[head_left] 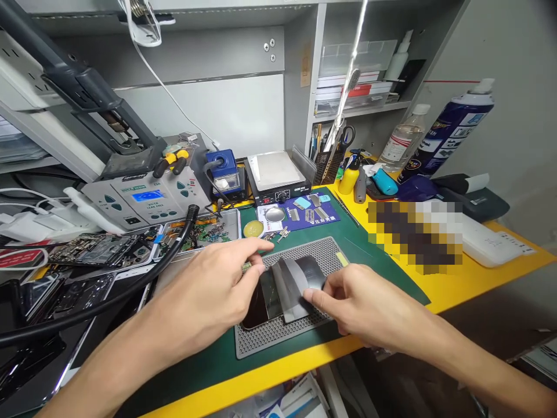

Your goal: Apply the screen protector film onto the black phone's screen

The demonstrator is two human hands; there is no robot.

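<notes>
A dark, glossy phone-like slab (pixel 256 309) lies on a grey perforated mat (pixel 261 343). A thin, greyish film (pixel 290 290) stands curled up over its middle. My right hand (pixel 363 299) pinches the right side of this film, thumb on top, the other fingers partly hidden. My left hand (pixel 217 284) hovers at the slab's left end, its index finger and thumb apart with nothing visible gripped. The left hand covers part of the slab and the mat. Just beyond the left fingertips lie small metal parts (pixel 282 234) and a round yellowish tin (pixel 253 229).
Behind the mat, blades lie on a blue card (pixel 313 212) before a heating plate (pixel 278 171). A soldering station (pixel 148 197) stands left; its black hose (pixel 174 244) crosses opened devices. A yellow bottle (pixel 348 179) and spray can (pixel 448 133) stand right.
</notes>
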